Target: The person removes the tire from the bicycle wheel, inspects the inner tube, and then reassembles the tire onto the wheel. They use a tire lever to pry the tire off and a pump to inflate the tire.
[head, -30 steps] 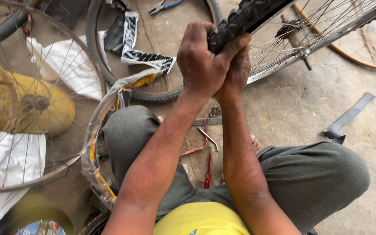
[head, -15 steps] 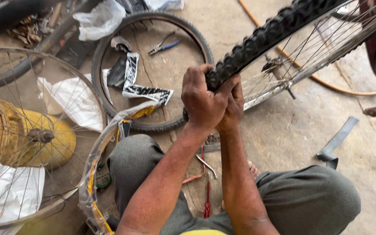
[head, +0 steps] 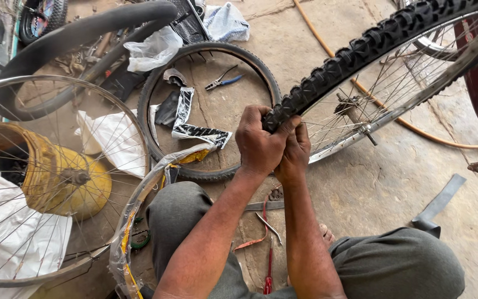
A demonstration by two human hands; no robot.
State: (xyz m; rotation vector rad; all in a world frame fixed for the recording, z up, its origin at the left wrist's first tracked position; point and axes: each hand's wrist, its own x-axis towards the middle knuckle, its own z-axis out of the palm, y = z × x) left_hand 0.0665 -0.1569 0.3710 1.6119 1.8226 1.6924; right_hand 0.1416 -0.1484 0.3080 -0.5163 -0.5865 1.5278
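Observation:
Both my hands grip the near end of a knobby black tyre [head: 360, 50] fitted on a spoked bicycle wheel [head: 399, 83] that tilts up to the right. My left hand [head: 258, 145] wraps over the tyre's tread, fingers curled round it. My right hand [head: 294, 152] presses against it from the right, also closed on the tyre and the rim edge. My knees in grey trousers [head: 394, 266] frame the forearms.
A loose black tyre [head: 156, 94] lies on the concrete floor with pliers [head: 223, 81] inside it. A bare spoked rim [head: 23, 182] stands at left over a yellow drum [head: 40, 177]. Small tools [head: 266, 227] lie between my knees; a flat metal bar [head: 437, 205] lies right.
The view has pulled back and tilted up, showing more of the wheel and floor. My hands keep the same grip on the tyre's end.

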